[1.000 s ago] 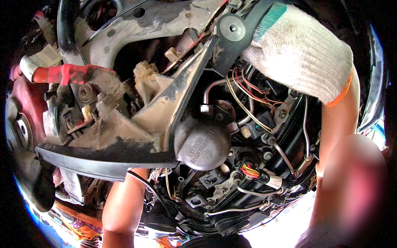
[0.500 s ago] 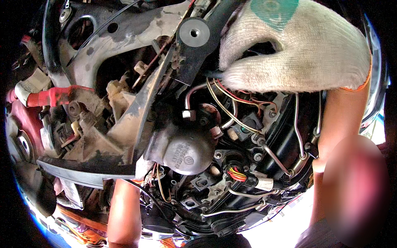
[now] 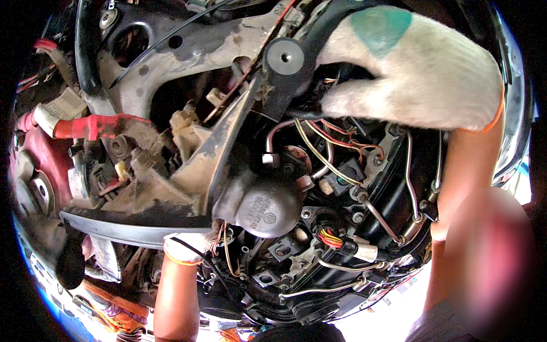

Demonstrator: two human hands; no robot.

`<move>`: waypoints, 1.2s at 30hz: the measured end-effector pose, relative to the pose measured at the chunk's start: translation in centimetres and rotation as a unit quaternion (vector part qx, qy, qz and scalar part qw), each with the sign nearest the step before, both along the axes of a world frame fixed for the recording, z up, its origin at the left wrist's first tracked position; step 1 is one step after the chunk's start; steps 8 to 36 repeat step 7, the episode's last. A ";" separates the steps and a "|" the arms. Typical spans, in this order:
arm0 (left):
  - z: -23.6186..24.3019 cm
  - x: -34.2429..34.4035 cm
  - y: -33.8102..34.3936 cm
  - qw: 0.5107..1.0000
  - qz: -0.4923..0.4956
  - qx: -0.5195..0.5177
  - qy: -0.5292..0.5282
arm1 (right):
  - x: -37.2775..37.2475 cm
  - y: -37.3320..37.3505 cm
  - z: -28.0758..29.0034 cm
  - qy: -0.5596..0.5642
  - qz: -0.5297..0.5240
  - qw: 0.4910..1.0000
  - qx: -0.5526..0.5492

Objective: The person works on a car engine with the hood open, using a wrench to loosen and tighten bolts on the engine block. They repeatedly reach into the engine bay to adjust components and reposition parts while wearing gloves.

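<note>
My right hand point(image 3: 424, 71), in a white knit glove with a green patch, is at the upper right of an engine bay. A dark gap shows between its thumb and fingers; the fingertips lie close to a black bracket point(image 3: 286, 57) with a grey round washer. Beside the thumb is a dark wire harness point(image 3: 310, 107). My left hand point(image 3: 185, 246), also gloved, reaches under a black-edged panel point(image 3: 134, 231); its fingers are hidden there. Right of it hang thin bare-coloured wires point(image 3: 229, 251). A rounded black cap point(image 3: 268, 208) sits between the two hands.
Metal pipes point(image 3: 409, 176) run over the black engine at right. A connector with red and yellow wires point(image 3: 330, 239) sits below them. At left are a dusty metal frame point(image 3: 137, 80) and a red-sleeved cable point(image 3: 97, 126). A blurred patch covers the lower right.
The thumb and fingers of my right hand have come apart from their pinch. More of my left glove shows below the panel. The engine parts at left have shifted slightly right in view.
</note>
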State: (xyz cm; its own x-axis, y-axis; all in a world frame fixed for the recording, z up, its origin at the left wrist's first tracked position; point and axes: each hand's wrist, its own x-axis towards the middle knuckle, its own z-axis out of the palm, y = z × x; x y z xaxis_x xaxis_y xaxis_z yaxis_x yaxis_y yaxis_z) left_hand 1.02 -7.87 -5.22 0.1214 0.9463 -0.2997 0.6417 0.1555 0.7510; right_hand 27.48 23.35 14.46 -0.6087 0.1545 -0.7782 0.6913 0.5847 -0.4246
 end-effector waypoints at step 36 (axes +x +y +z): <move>3.3 -0.2 3.2 0.985 -0.142 0.038 0.095 | 1.2 -5.1 -2.7 0.172 -0.031 0.961 0.216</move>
